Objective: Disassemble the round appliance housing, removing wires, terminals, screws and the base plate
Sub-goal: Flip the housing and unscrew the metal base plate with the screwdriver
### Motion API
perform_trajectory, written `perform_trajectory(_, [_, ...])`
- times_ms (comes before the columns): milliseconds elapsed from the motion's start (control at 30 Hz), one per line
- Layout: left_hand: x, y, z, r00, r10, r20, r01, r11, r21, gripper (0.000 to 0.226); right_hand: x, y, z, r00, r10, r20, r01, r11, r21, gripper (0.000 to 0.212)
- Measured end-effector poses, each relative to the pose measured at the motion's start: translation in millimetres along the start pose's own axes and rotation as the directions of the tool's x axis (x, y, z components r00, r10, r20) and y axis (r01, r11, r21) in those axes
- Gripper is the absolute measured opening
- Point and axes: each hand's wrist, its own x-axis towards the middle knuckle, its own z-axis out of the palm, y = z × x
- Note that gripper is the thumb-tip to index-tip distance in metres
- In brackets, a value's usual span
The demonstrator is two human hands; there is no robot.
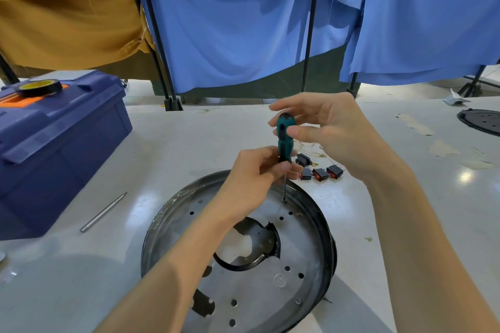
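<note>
Our left hand (251,170) pinches the screwdriver (284,138) low down, where the green-and-black handle meets the thin shaft. We judge this grip is there to steady the blade and keep it upright. Our right hand (332,132) sits above it, thumb on one side of the handle top and fingertips round the far side, so the handle is clamped lightly between them. That suits turning it, though we cannot tell how firmly it presses.

Straight below both grips, the tip stands in 1 screw (283,200) at the far edge of the base plate (243,292). The plate lies inside the round housing (328,238), which rests flat on the table (162,143) directly under our forearms. At least 2 more screws appear to remain in the plate, 1 on its near right (298,301) and 1 to the left of the grip (200,200), so we judge the plate is not yet free.

Just beyond the grip lie 4 black switches (320,173) and thin wires (305,146), set outside the housing, probably to keep removed parts out of the work. Left of the grip lies a metal rod (104,211), and further left a blue toolbox (54,149) with a roll of tape (38,86) on its lid.
</note>
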Motion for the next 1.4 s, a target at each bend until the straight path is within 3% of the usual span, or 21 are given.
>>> perform_trajectory(200, [0.6,0.7,1.8,0.998,-0.004,-0.056,0.006,0.999,0.034,0.024,-0.6,-1.8,4.6,1.000,0.019,0.013,-0.017,0.995,-0.103,0.024])
perform_trajectory(267, [0.1,0.8,0.7,1.000,0.006,-0.020,-0.006,1.000,-0.001,0.013,0.5,-2.3,3.3,1.000,0.009,-0.016,-0.010,0.998,-0.054,0.030])
perform_trajectory(367, [-0.1,-0.7,-0.6,1.000,0.006,-0.010,-0.006,0.999,-0.044,0.014,-1.1,-2.3,0.0,1.000,0.008,0.019,-0.008,0.999,0.035,0.031])
perform_trajectory(533, [0.1,1.0,0.4,0.998,0.021,-0.057,-0.021,1.000,-0.007,0.025,-0.3,-1.1,4.5,1.000,0.018,0.003,-0.017,0.992,-0.125,0.022])
perform_trajectory(667, [0.6,-0.8,-0.3,1.000,0.006,-0.006,-0.006,0.998,-0.063,0.016,-1.4,-0.8,-1.4,0.999,0.046,0.022,-0.048,0.994,0.101,0.029])
perform_trajectory(733, [1.3,-1.7,-1.1,1.000,0.002,-0.025,-0.004,0.998,-0.068,0.010,-1.3,-1.6,-0.5,0.998,0.043,0.035,-0.045,0.998,0.038,0.024])
perform_trajectory(833, [1.7,-0.8,-1.0,0.998,0.011,-0.059,-0.015,0.998,-0.055,0.025,-0.6,-1.5,3.5,0.999,0.047,0.019,-0.043,0.986,-0.163,0.023])
perform_trajectory(933, [1.5,-1.9,0.1,1.000,0.013,0.001,-0.013,0.998,-0.054,0.020,0.3,-0.7,2.6,0.997,0.053,-0.052,-0.055,0.998,-0.041,0.027])
perform_trajectory(1033, [2.2,-5.0,0.0,1.000,0.006,0.012,-0.005,0.999,-0.048,0.013,-1.8,-2.3,0.8,0.999,0.038,-0.001,-0.037,0.996,0.084,0.025])
perform_trajectory(1067, [2.5,-5.3,-0.6,1.000,0.006,-0.009,-0.006,0.999,-0.045,0.009,-1.8,-3.5,1.4,1.000,0.022,0.020,-0.023,0.998,0.061,0.023])
perform_trajectory(1167, [2.2,-4.3,-0.9,0.999,0.002,-0.053,-0.004,0.999,-0.045,0.028,-2.1,-5.4,3.4,0.999,0.021,0.050,-0.016,0.995,-0.101,0.025])
perform_trajectory(1267, [1.3,-3.4,0.2,1.000,0.010,0.019,-0.009,1.000,-0.026,0.013,-1.4,-4.0,0.9,1.000,0.031,-0.003,-0.031,0.999,-0.017,0.034])
perform_trajectory(1400, [1.0,-3.4,0.8,0.999,-0.011,0.047,0.014,0.999,-0.052,0.013,-2.2,-2.2,-0.7,0.999,0.040,0.033,-0.042,0.996,0.078,0.029])
